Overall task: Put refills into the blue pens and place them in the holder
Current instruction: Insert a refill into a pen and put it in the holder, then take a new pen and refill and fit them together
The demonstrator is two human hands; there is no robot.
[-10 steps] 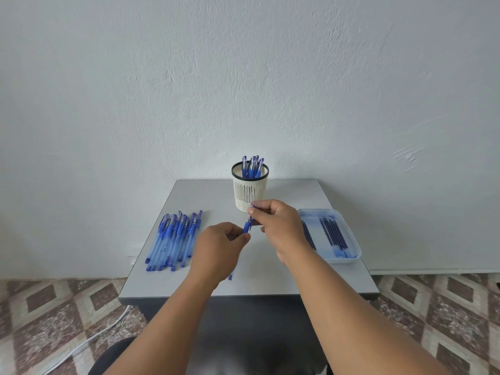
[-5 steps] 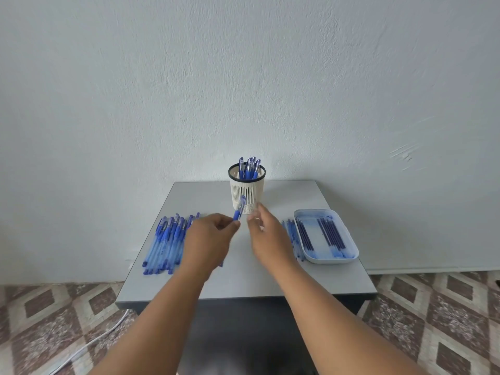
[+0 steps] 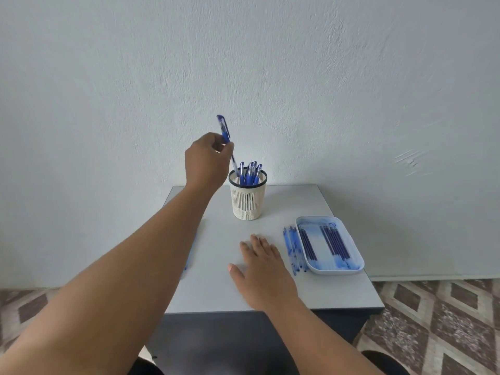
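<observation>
Left hand (image 3: 207, 159) raised at the far side of the table (image 3: 211, 288), grip pinching a blue pen (image 3: 226, 139) by its middle. Pen tilted, cap end up and leaning left, lower end dipping just inside the left rim of the holder (image 3: 247, 197). Not yet released, by the look of it.

Right hand (image 3: 261, 263) flat on the table near the front edge, fingers straight and slightly spread, holding nothing.

Already in the holder: a cluster of finished pens (image 3: 251, 173), several, exact count hard to tell since they overlap.

Still to do, judging from what lies about: loose refills (image 3: 334, 243) in the white tray (image 3: 354, 262) on the right, in two small groups, plus clear blue barrels or tubes (image 3: 293, 250) lying on the table just beside the tray's left edge. A sliver of blue (image 3: 192, 247) peeking out from under the left forearm, most likely more pens waiting, largely hidden.

Probably somewhere in the middle of the job: one more pen about to join the holder, a fair number of refills left. Next: letting this pen drop in, then reaching for another pen and refill.
</observation>
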